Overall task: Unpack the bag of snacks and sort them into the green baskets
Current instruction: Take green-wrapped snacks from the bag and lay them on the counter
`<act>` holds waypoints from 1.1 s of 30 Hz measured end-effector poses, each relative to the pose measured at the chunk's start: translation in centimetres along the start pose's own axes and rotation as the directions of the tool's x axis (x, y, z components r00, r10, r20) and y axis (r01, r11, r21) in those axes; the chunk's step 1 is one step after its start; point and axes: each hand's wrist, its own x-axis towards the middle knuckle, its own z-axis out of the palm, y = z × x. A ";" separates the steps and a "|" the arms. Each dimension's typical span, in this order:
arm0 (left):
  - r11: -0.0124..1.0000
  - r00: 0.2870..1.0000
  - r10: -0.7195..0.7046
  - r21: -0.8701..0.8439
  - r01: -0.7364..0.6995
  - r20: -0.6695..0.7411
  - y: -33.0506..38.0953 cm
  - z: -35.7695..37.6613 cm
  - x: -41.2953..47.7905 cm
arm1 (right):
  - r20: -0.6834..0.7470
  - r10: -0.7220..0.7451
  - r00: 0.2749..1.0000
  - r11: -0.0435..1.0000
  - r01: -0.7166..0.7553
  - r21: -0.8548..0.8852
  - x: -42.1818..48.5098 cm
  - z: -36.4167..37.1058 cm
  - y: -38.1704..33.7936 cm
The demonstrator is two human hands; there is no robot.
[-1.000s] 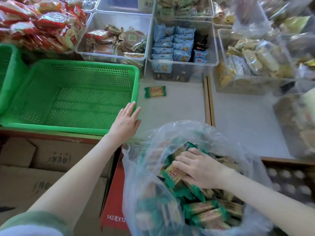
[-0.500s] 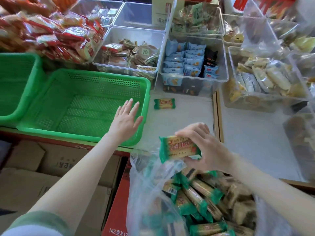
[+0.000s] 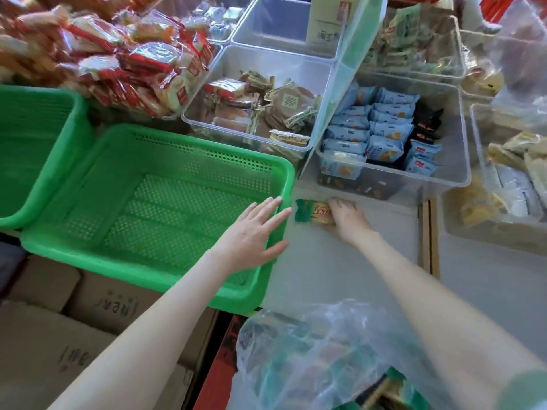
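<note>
Snack packet (image 3: 312, 212), green-ended with a tan middle, is lying on the grey tabletop (image 3: 340, 276), at about twelve o'clock from the bag and just beside the near basket's right rim. The right hand (image 3: 347, 216) is gripping the packet's right end, fingers curled down over it against the surface; blur is hiding whether one packet or two are lying under the hand. The left hand (image 3: 251, 232) is lying flat and open, fingers straight and spread, touching the right rim of the green basket (image 3: 88, 253) and holding nothing. That basket is sitting at nine o'clock from the packet, with a second green basket (image 3: 50, 173) just beside it, further toward nine o'clock. The clear plastic bag (image 3: 310, 350) of green-wrapped snacks is sagging at six o'clock, at the table's near edge. Clear tubs are standing toward twelve and one o'clock: one tub (image 3: 281, 69) is holding brown wrapped cakes, another tub (image 3: 453, 143) blue packets. Red-wrapped snacks (image 3: 133, 63) are lying heaped at eleven o'clock, and cardboard boxes (image 3: 44, 335) are sitting at seven o'clock, below the baskets.
</note>
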 end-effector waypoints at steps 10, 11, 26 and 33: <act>1.000 1.000 0.000 -0.007 0.000 -0.024 -0.3 0.3 0.1 | 0.003 0.015 1.000 0.997 -0.015 -0.077 3.1 -0.3 -2.6; 1.000 1.000 0.004 0.006 -0.004 -0.024 -0.1 0.2 0.0 | -0.003 0.028 1.000 0.996 -0.028 -0.080 2.9 -0.4 -3.0; 0.924 0.887 0.067 -0.307 -0.228 -0.458 10.3 -2.1 -10.6 | -0.477 -0.113 0.872 0.974 0.192 0.120 -26.6 -3.1 -6.4; 0.860 0.859 0.502 0.161 -0.484 -0.102 14.9 3.5 -17.5 | -0.189 -0.204 0.961 0.977 0.187 -0.101 -36.9 3.5 -7.7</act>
